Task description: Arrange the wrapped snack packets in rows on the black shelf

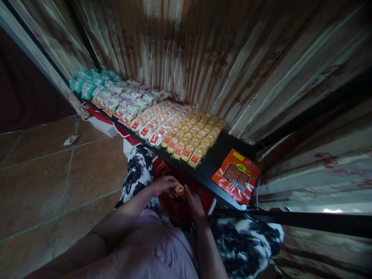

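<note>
Between my two hands is a small yellow snack packet with a red label (179, 189), held above a red basket (200, 190). My left hand (166, 186) pinches its left side. My right hand (192, 199) closes on its other side, the thumb up by the label; the lower fingers are in shadow. Just beyond, on a black shelf (232, 143), similar yellow snack packets (186, 141) lie in tight overlapping rows, with paler packets (154, 120) beside them to the left.
White snack bags (128, 106) and green snack bags (88, 89) fill the shelf's left end. An orange pouch (236, 176) lies at its right end. Curtains (188, 50) hang close behind. One packet (71, 140) lies on the tiled floor (95, 170). A dark bar (305, 223) runs at right.
</note>
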Motion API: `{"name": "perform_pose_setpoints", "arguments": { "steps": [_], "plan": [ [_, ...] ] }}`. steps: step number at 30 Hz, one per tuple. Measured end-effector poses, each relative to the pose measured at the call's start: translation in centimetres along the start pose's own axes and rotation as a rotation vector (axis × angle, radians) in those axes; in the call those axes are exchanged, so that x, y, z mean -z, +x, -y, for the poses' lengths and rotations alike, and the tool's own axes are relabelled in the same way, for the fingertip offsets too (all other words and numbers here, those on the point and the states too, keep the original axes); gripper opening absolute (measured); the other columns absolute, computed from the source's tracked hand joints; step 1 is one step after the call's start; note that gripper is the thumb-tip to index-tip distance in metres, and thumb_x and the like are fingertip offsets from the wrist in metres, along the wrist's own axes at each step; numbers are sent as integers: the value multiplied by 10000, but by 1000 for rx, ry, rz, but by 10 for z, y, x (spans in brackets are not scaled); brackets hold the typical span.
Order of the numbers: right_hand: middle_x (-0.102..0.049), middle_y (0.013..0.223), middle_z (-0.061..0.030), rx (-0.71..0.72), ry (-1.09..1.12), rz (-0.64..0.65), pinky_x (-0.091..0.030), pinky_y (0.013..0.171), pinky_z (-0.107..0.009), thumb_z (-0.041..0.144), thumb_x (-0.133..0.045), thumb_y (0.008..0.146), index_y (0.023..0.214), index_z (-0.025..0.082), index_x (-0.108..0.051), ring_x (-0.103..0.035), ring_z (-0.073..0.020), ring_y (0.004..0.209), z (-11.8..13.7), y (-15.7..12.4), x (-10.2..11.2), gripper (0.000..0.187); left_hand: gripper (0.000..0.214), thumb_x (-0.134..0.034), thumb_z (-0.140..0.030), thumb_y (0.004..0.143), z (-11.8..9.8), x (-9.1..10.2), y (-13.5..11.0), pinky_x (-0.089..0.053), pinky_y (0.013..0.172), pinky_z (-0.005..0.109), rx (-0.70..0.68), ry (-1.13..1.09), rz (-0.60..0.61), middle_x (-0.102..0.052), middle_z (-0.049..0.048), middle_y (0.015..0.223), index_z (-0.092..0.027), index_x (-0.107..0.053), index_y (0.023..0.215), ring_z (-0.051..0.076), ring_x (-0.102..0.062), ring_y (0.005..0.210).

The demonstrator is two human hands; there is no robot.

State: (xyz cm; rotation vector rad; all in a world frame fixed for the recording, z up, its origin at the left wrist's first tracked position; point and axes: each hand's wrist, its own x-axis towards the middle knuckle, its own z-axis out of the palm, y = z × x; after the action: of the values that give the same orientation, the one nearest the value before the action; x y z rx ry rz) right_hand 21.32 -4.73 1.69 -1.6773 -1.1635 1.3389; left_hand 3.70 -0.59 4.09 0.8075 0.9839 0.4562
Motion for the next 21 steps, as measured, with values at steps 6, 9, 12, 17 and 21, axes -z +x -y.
{"name": "perform_pose_setpoints", "arguments": {
  "steps": [6, 9, 12, 17, 21],
  "plan": [
    [-699, 955, -91, -72, 132, -7, -486, 721, -316, 590, -534, 727, 981, 145, -672, -634, -255, 874, 23, -17, 1, 531, 370, -697, -392, 667, -11, -6, -10, -508, 622, 277, -107, 3, 3, -631, 31, 807, -133, -571, 899, 140, -628, 663],
    [-667, 1075, -90, -72, 177, -45, -481, 781, -315, 550, -590, 707, 1083, 164, -630, -599, -261, 998, 26, -21, 3, 540, 276, -686, -319, 674, -18, -8, -16, -477, 721, 269, -180, 125, 5, -623, 11, 793, -127, -610, 858, 117, -590, 712],
    [-634, 1153, -89, -39, 258, 23, -480, 785, -317, 545, -591, 714, 1167, 190, -576, -574, -260, 1054, 24, -23, 5, 576, 226, -669, -275, 685, -25, -9, -22, -434, 755, 249, -218, 260, 24, -630, 3, 796, -136, -624, 857, 118, -573, 754],
    [-610, 1200, -86, 4, 401, 95, -459, 861, -339, 479, -645, 714, 1218, 216, -527, -562, -247, 1085, 21, -26, 7, 581, 296, -675, -254, 683, -33, -11, -28, -432, 744, 248, -273, 299, 100, -631, 33, 880, -133, -613, 946, 130, -567, 791],
    [-584, 1243, -82, 64, 449, 125, -420, 950, -360, 433, -665, 722, 1193, 221, -555, -542, -243, 1125, 30, -32, 10, 529, 490, -743, -238, 630, -35, -10, -32, -424, 825, 272, -272, 219, 145, -609, 59, 1007, -149, -553, 1073, 143, -566, 899]
  ]
}}
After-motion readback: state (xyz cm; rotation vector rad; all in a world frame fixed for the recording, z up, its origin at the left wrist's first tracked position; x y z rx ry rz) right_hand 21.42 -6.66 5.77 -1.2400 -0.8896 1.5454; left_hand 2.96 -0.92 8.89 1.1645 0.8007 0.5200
